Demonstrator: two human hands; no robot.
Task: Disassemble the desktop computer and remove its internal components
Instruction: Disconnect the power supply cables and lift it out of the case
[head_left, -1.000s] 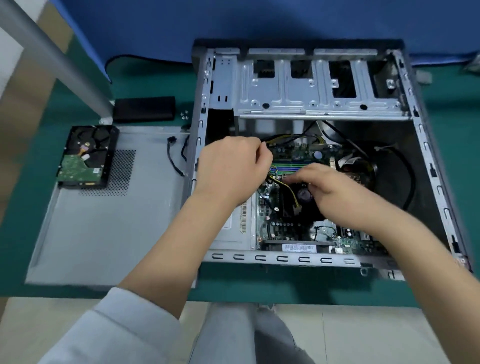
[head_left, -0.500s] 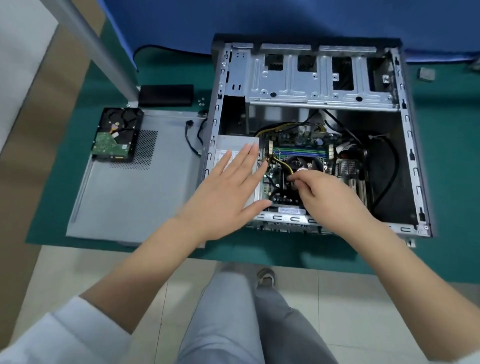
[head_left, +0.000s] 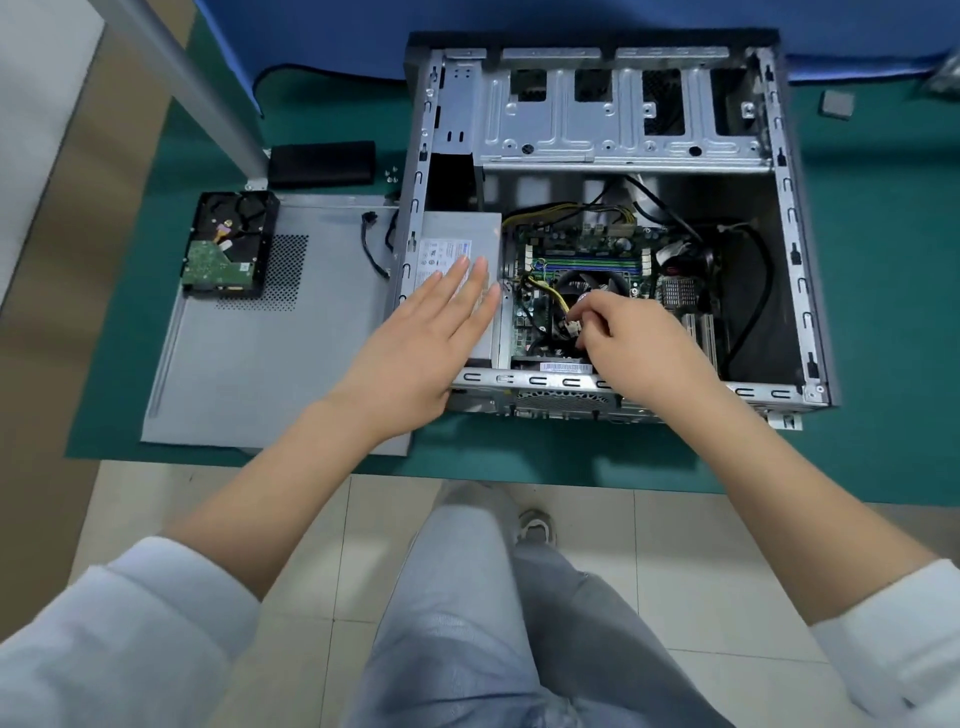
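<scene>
The case (head_left: 613, 135) lies open on its side on the green mat (head_left: 883, 312), a box of dull stamped steel with slotted rims and punched drive bays along its far wall. My left hand (head_left: 415, 338) is flat, fingers straight and together, over the grey sheet-metal power supply (head_left: 457, 244) in the case's left part; whether the palm presses it or hovers just above I cannot tell. My right hand (head_left: 623, 338) is curled, its fingertips pinching a small pale plastic plug (head_left: 571, 327) at the end of the yellow and black wires (head_left: 545, 293). The plug sits over the green board (head_left: 582, 260), just beside the round black fan (head_left: 587, 283). Ribbed memory slots run across the board beyond it, and a finned metal heatsink (head_left: 680, 291) stands to the right. A glossy black cable (head_left: 753, 291) loops through the bare right part of the case.

Left of the case, the flat grey side panel (head_left: 249, 374) lies on the mat, with a patch of fine perforations. On its far corner rests the hard drive (head_left: 228, 244), black-bodied, its green circuit face up. A matte black block (head_left: 322, 163) lies beyond the panel.
</scene>
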